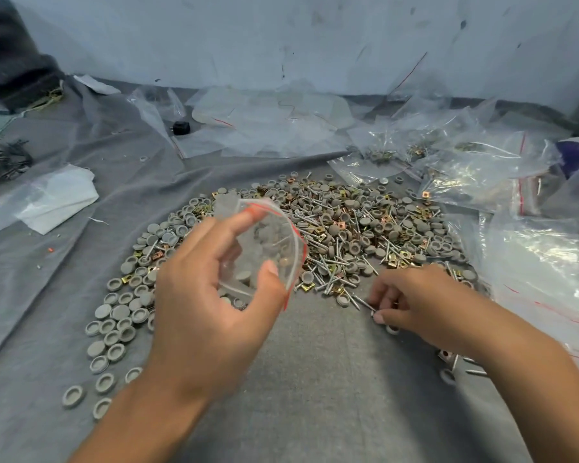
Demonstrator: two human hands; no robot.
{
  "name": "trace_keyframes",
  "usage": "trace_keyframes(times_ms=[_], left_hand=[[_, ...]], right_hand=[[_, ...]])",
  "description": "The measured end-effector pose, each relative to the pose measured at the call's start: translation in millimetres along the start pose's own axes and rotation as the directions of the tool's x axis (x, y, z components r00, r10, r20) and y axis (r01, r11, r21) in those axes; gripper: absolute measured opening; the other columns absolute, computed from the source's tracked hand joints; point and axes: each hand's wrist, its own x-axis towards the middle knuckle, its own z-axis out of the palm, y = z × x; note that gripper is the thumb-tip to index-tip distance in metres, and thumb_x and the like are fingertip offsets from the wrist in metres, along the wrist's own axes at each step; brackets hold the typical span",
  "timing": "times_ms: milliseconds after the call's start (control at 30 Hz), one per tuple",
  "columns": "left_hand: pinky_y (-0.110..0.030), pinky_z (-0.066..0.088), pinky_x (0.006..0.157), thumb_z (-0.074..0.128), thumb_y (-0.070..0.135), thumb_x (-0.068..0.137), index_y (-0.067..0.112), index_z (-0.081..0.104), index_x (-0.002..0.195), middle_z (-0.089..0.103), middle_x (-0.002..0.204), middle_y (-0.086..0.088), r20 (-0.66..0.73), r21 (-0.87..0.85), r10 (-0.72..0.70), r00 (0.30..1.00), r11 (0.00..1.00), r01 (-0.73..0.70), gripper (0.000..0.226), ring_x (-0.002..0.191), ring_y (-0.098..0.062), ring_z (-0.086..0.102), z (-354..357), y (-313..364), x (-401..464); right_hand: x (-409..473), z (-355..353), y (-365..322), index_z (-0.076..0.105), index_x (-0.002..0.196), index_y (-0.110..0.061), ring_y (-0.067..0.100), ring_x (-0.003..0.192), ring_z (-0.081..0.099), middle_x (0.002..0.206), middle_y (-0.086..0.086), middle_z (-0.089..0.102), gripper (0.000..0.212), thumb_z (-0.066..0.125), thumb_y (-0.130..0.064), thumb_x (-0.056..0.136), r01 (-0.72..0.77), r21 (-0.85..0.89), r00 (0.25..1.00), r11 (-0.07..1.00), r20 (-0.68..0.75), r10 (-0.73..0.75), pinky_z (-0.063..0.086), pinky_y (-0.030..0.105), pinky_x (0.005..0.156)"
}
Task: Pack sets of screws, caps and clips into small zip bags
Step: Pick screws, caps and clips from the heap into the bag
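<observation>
My left hand holds a small clear zip bag with a red seal strip, its mouth held wide between thumb and fingers; a few grey caps lie inside it. A broad heap of grey caps, silver screws and brass clips covers the grey cloth beyond my hands. More grey caps spread out to the left. My right hand is down at the heap's near edge, fingertips pinching a screw that lies on the cloth.
Filled zip bags pile up at the right and back right. Empty clear bags lie along the wall. A white folded sheet in plastic sits at the left, a small black object behind it. Bare grey cloth lies in front.
</observation>
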Motion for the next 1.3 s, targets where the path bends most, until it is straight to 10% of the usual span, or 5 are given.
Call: trace_keyframes(times_ms=[400, 700, 933, 1133, 1300], left_hand=[[-0.021, 0.044, 0.075, 0.043, 0.065, 0.078, 0.04, 0.051, 0.142, 0.048, 0.097, 0.033, 0.39, 0.335, -0.141, 0.91, 0.942, 0.002, 0.069, 0.088, 0.014, 0.048, 8.1, -12.6, -6.2], [-0.025, 0.041, 0.085, 0.042, 0.065, 0.078, 0.04, 0.045, 0.147, 0.046, 0.105, 0.028, 0.428, 0.36, -0.152, 0.891, 0.933, -0.014, 0.074, 0.089, 0.004, 0.048, 12.3, -8.3, -7.6], [-0.025, 0.042, 0.083, 0.042, 0.063, 0.079, 0.035, 0.049, 0.145, 0.055, 0.106, 0.023, 0.444, 0.369, -0.122, 0.888, 0.928, -0.057, 0.072, 0.09, 0.0, 0.052, 17.8, -4.0, -11.1], [-0.023, 0.039, 0.084, 0.046, 0.062, 0.08, 0.039, 0.045, 0.145, 0.04, 0.098, 0.03, 0.437, 0.337, -0.127, 0.89, 0.941, -0.031, 0.069, 0.088, 0.005, 0.043, 17.2, -2.2, -11.1], [-0.022, 0.037, 0.082, 0.045, 0.064, 0.079, 0.037, 0.048, 0.145, 0.043, 0.098, 0.031, 0.406, 0.323, -0.139, 0.903, 0.947, 0.001, 0.071, 0.087, 0.005, 0.048, 13.2, -2.7, -8.6]], right_hand=[[3.4, 14.8, -16.3, 0.048, 0.09, -0.031, 0.008, 0.078, 0.047, 0.088, -0.015, 0.049, 0.006, 0.049, -0.036, 0.094, -0.024, -0.185, 0.987, 0.982, -0.163, -0.006, 0.042, 0.031, 0.064], [-19.4, -8.8, -47.2, 0.055, 0.091, -0.04, 0.004, 0.066, 0.056, 0.083, -0.016, 0.064, 0.004, 0.058, -0.042, 0.092, 0.344, 0.415, 0.923, 0.842, -0.316, -0.221, 0.043, 0.014, 0.057], [-20.3, 9.0, -74.6, 0.065, 0.102, -0.031, 0.001, 0.075, 0.058, 0.082, -0.02, 0.056, 0.015, 0.066, -0.035, 0.088, 0.453, 0.028, 0.793, 0.891, -0.47, -0.388, 0.049, 0.019, 0.067], [-16.9, -1.7, -66.7, 0.068, 0.105, -0.034, -0.002, 0.083, 0.071, 0.092, -0.02, 0.072, 0.03, 0.076, -0.041, 0.077, 0.49, 0.432, 0.811, 0.758, -0.544, -0.214, 0.055, 0.012, 0.066], [-3.7, -3.9, -36.8, 0.066, 0.093, -0.038, -0.007, 0.077, 0.064, 0.082, -0.02, 0.069, 0.019, 0.078, -0.024, 0.086, 0.269, 0.35, 0.846, 0.897, -0.532, -0.046, 0.044, 0.003, 0.06]])
